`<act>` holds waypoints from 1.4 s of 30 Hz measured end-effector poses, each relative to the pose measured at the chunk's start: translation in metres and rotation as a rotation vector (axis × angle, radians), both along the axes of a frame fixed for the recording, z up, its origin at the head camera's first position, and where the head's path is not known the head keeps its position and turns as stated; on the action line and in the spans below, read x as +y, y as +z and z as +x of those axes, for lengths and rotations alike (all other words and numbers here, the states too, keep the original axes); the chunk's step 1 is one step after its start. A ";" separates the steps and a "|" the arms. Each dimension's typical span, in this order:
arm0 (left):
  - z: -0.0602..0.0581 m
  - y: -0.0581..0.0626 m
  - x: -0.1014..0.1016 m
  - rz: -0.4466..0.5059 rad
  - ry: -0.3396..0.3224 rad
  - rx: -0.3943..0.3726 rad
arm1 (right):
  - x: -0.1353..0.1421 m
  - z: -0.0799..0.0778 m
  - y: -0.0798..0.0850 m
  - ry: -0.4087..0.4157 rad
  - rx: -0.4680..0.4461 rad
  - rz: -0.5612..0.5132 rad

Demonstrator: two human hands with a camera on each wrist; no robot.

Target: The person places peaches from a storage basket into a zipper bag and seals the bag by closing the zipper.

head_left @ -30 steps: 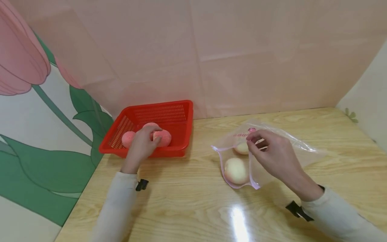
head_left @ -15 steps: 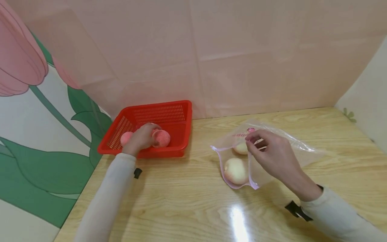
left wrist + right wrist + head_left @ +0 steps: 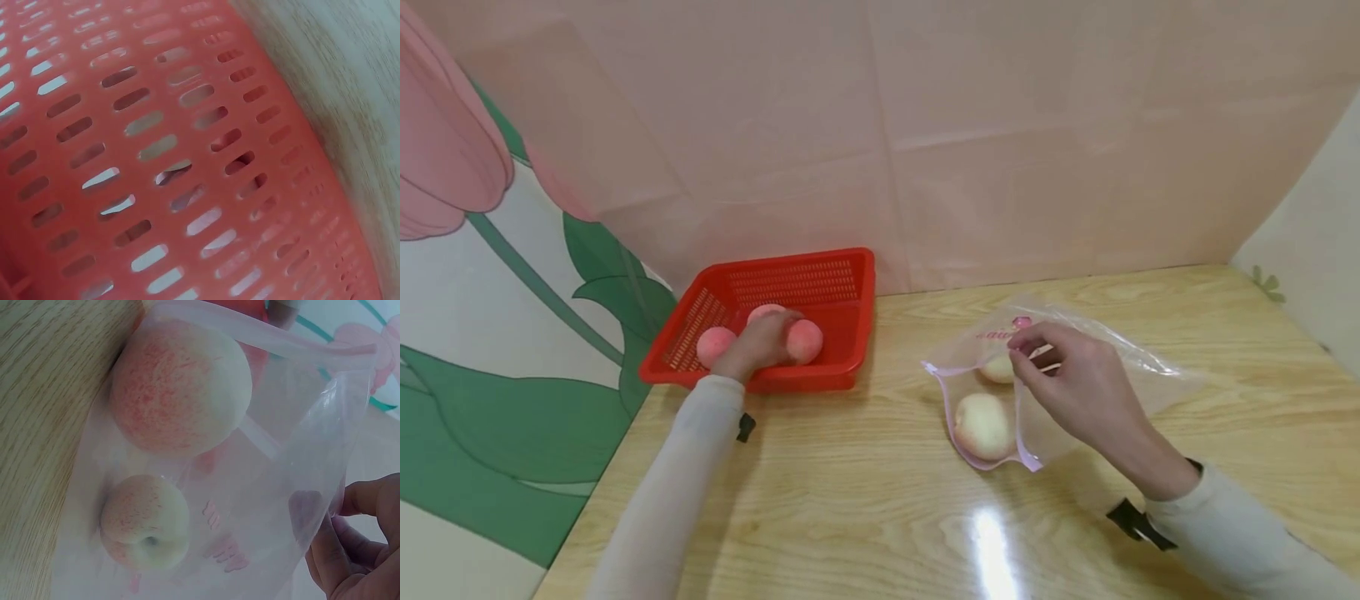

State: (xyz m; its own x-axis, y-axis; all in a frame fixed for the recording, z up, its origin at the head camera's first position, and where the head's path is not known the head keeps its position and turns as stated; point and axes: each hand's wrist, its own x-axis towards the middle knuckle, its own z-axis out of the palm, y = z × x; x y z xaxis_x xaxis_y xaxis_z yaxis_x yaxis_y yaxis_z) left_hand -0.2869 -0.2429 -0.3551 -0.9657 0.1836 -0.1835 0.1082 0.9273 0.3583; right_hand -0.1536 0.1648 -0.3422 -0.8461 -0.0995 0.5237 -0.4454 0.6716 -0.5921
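My left hand (image 3: 763,337) reaches into the red basket (image 3: 867,317) from the front. It lies against a pink peach (image 3: 806,342) on the right, fingers partly hidden between this peach and the one (image 3: 766,312) behind. A third pink peach (image 3: 715,346) sits left of the wrist. My right hand (image 3: 1078,367) pinches the upper layer of a clear zip bag (image 3: 275,462) between thumb and fingers, lifting its mouth apart. Two pale peaches lie in the bag: a peach (image 3: 983,426) near the mouth and another (image 3: 145,522) deeper in.
The wooden table (image 3: 850,475) carries the basket at back left and the bag at right. A pink covering (image 3: 1000,150) hangs behind the table. In the left wrist view, the slotted basket wall (image 3: 144,187) blocks sight of the hand.
My left hand has sunk lower into the basket, to the left of the right-hand peach, and this peach has shifted slightly. The right hand and the bag have stayed in place.
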 end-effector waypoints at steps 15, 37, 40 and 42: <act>0.016 0.006 -0.003 0.263 0.087 0.296 | -0.001 0.001 -0.004 0.004 0.004 0.013; 0.054 -0.004 0.006 0.523 0.137 0.448 | -0.002 -0.001 -0.005 0.007 0.009 0.007; 0.055 -0.004 0.009 0.534 0.132 0.454 | -0.002 0.000 -0.004 0.000 0.004 0.004; 0.056 -0.004 0.009 0.565 0.131 0.467 | -0.001 0.000 -0.004 -0.002 0.007 0.004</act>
